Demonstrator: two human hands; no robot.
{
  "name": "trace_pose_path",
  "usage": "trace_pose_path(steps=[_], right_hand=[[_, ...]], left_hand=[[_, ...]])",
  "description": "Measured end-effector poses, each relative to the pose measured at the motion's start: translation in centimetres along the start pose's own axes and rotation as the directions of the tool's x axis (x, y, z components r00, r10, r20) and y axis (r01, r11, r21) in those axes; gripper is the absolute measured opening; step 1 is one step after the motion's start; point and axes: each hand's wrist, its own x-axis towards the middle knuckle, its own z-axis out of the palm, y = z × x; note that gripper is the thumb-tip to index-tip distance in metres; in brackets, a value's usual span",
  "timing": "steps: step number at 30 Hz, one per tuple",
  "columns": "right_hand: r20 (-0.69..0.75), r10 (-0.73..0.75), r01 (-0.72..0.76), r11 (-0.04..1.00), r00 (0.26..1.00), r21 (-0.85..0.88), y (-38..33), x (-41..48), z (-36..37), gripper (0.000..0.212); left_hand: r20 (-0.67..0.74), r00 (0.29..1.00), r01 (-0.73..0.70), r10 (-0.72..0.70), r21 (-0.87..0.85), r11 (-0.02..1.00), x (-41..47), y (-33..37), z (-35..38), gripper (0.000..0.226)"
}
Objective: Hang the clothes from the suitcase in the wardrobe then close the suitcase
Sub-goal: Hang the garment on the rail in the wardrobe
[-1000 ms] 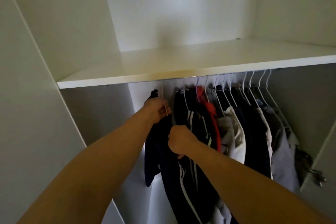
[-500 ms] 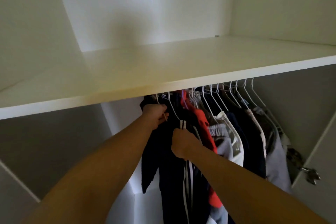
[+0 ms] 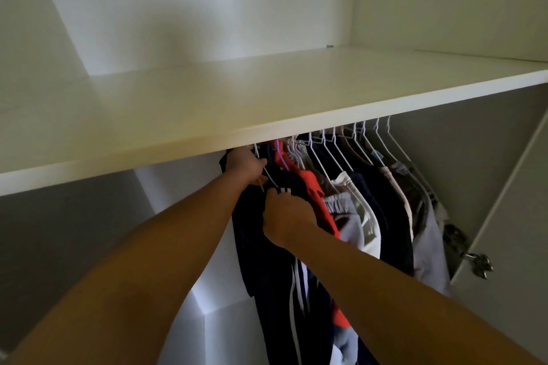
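Both arms reach up into the wardrobe from the bottom of the frame. Left hand is centre frame, right under the front edge of the white shelf, fingers curled tight on the neck of a white wire hanger; the hook end is hidden behind the shelf edge. Right hand is just below and right of it, fingers bunched and pinching the fabric of the dark garment near its top, beside short white stripes. The dark garment hangs centre frame at the left end of the row, with white stripes running down it lower in the frame. Touching it on the right is a red garment, then white, navy and grey clothes on more wire hangers toward the upper right. Open door at the right edge, metal hinge on it.
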Motion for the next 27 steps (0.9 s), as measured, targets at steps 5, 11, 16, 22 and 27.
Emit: trace_pose_path(steps=[5,11,16,22,27], right_hand=[[0.050,0.078,-0.080,0.996,0.996,0.043,1.9,0.3,-0.5,0.027],[-0.021,0.125,-0.124,0.992,0.992,0.036,4.4,0.2,0.1,0.034],[0.014,0.047,-0.048,0.994,0.999,0.103,3.1,0.5,1.4,0.034],[-0.036,0.007,-0.005,0.999,0.999,0.039,2.1,-1.2,1.1,0.037],[-0.358,-0.065,0.109,0.989,0.931,0.103,1.0,-4.3,0.9,0.038]], left_hand=[[0.064,0.997,-0.042,0.042,0.005,0.999,0.7,1.7,1.7,0.022],[0.253,0.966,0.118,-0.053,-0.252,0.961,1.3,2.6,3.4,0.011],[0.168,0.984,0.108,-0.059,-0.302,0.947,1.0,0.7,2.2,0.030],[-0.024,1.000,-0.010,0.008,-0.095,0.995,-1.8,-2.0,-0.5,0.061],[-0.198,0.980,0.024,-0.024,-0.004,1.000,-8.3,-4.9,-4.3,0.034]])
